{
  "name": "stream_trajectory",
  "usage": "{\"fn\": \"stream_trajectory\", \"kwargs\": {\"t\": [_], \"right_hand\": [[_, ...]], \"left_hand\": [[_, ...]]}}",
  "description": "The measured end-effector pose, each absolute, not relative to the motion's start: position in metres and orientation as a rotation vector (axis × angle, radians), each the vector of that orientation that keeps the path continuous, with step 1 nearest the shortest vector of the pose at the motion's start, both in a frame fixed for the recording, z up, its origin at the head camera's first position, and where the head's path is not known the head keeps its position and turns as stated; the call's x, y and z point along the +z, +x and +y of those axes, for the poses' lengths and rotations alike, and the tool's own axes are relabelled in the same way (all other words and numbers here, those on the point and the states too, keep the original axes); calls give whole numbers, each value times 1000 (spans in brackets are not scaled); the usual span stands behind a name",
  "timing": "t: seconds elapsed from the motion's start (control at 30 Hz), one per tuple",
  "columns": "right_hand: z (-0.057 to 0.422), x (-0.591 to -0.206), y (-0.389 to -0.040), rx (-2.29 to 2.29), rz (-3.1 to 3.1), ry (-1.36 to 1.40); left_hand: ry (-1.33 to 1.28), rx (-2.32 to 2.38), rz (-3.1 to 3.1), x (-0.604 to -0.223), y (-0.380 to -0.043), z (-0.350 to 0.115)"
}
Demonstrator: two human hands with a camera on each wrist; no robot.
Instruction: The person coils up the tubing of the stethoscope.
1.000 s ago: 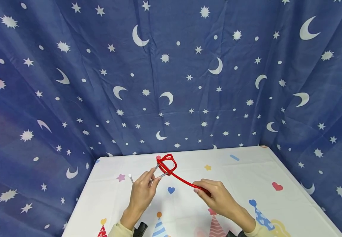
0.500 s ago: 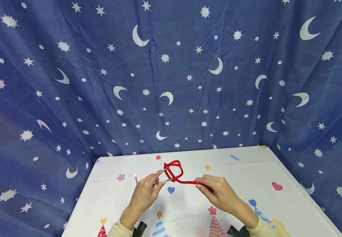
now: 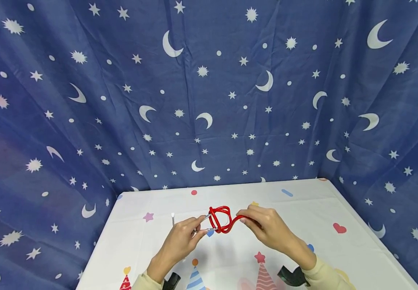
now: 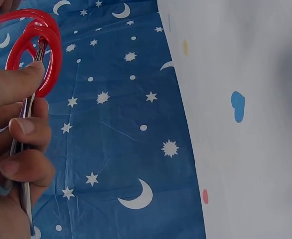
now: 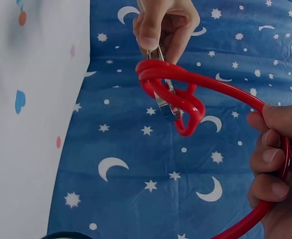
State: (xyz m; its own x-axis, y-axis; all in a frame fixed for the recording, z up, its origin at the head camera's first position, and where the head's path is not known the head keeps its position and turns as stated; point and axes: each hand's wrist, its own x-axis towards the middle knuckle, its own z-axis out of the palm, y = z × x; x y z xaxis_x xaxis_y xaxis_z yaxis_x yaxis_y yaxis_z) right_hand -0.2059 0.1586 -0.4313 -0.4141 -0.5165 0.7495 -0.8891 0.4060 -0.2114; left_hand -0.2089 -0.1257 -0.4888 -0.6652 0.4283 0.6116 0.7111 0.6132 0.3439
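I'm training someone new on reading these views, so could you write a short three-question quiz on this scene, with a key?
1. Which hand grips the shiny silver metal piece?

2. True or false: the glossy red flexible cord runs straight, without a single loop.

3. What is the main colour of the moon-and-star fabric backdrop?
A. Green
B. Blue
C. Orange

Key:
1. The left hand.
2. False: the cord forms loops by the metal piece, and the right hand holds another part of it.
3. B.
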Motion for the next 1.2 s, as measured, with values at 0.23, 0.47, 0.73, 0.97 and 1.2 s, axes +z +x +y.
{"fn": "stream_trajectory", "kwargs": {"t": [0.23,0.47,0.73,0.97,1.2], "right_hand": [[156,-424,-212,791,-2117,1181],[150,-422,-218,778,-2144,1180],[145,-422,-227,828,-2167,1188],[145,-424,-229,869,-2215,1186],[145,-426,-230,897,-2258,1222]], "left_hand": [[-971,-786,-2359,-484,-204,-120],[-1039,-798,-2358,-478,-198,-116],[-1135,-764,-2293,-472,-192,-112],[-1147,-732,-2287,-470,-189,-111],[-1194,-692,-2267,-467,-187,-108]]}}
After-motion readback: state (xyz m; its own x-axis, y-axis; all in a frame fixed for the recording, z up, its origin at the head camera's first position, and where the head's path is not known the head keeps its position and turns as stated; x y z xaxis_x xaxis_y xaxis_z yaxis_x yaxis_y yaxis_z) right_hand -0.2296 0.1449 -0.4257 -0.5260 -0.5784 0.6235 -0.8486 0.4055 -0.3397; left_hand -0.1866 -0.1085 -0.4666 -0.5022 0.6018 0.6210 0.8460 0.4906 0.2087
